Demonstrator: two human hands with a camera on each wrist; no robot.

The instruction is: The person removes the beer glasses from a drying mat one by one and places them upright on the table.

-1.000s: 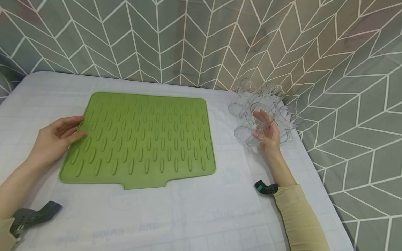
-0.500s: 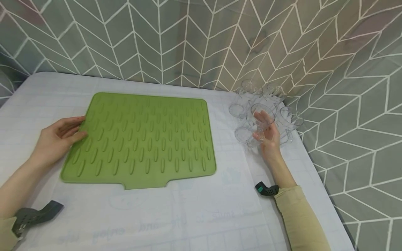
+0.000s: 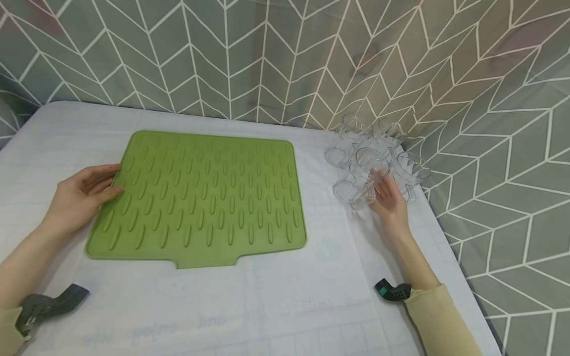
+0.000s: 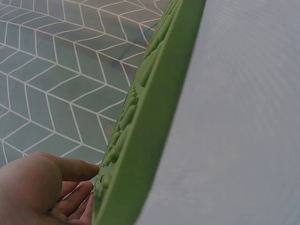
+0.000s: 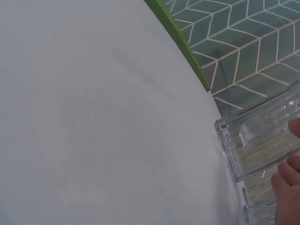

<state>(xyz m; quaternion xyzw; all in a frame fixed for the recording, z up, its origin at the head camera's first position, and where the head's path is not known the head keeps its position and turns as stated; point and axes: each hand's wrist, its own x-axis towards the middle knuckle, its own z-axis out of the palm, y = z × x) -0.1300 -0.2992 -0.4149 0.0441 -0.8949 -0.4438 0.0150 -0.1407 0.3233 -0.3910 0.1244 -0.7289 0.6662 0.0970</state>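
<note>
My left hand rests at the left edge of a green drying mat with raised oblong ribs. In the left wrist view, thumb and loosely bent fingers meet the mat's edge. On the right, my right hand is beside the handle of a clear mug, fingers loosely bent. The mug stands upright at the front of a group of clear mugs. In the right wrist view, the thumb and fingertips are close to its transparent wall, partly cut off by the frame.
Several more clear mugs stand close together at the table's back right corner, near the table edge. A white cloth covers the table. Patterned curtains hang behind it and along the right side.
My right hand has drawn back toward me and to the right, its fingers coming out from around the front mug. The mugs, mat and left hand have stayed almost in place.
</note>
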